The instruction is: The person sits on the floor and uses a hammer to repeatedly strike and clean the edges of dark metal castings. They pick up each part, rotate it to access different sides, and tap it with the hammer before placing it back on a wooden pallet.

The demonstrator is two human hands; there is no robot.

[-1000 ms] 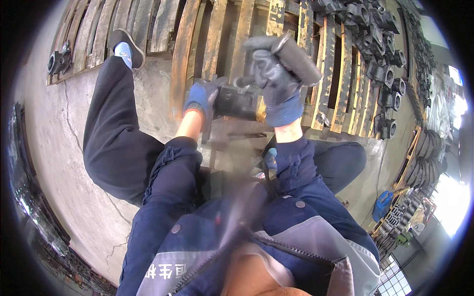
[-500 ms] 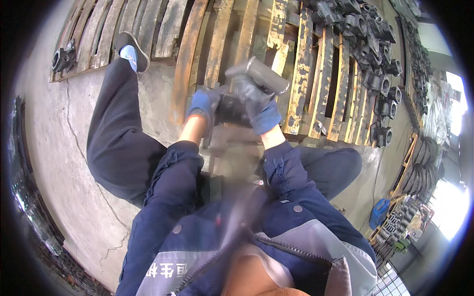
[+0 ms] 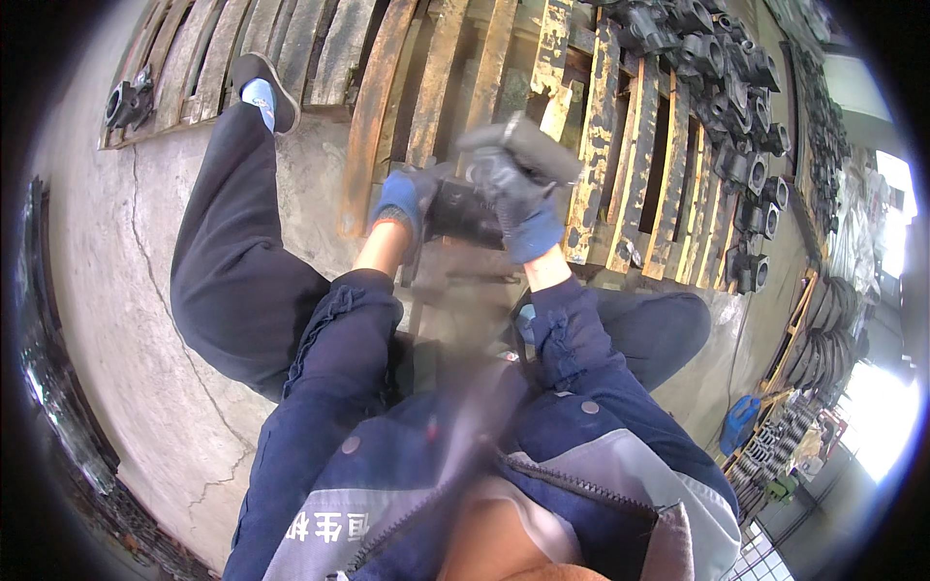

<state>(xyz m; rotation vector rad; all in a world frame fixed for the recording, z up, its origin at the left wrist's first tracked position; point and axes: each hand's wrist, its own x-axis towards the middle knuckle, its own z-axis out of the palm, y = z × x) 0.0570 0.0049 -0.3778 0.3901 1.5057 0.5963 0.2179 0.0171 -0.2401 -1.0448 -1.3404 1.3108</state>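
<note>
A dark metal casting is between my hands, over the near edge of a wooden pallet (image 3: 364, 126). Its thick tube-shaped part (image 3: 528, 150) sticks up at the top, smeared by motion, and a black block-like part (image 3: 467, 211) sits lower between my hands. My right hand (image 3: 523, 198), in a blue and black glove, is wrapped around the tube part. It hides whether the two parts are joined. My left hand (image 3: 411, 198), gloved alike, is closed at the left end of the black part, its fingertips partly hidden.
Many dark castings (image 3: 741, 169) are heaped along the pallet's right side. One single casting (image 3: 129, 103) lies on the far-left pallet, near my left shoe (image 3: 266, 87). A blue container (image 3: 741, 423) and stacked rings (image 3: 823, 329) stand at the right. Cracked concrete floor (image 3: 116, 281) lies left.
My right hand and the tube-shaped part have shifted slightly right, and the tube is now more blurred. My left hand stays by the black part with little movement.
</note>
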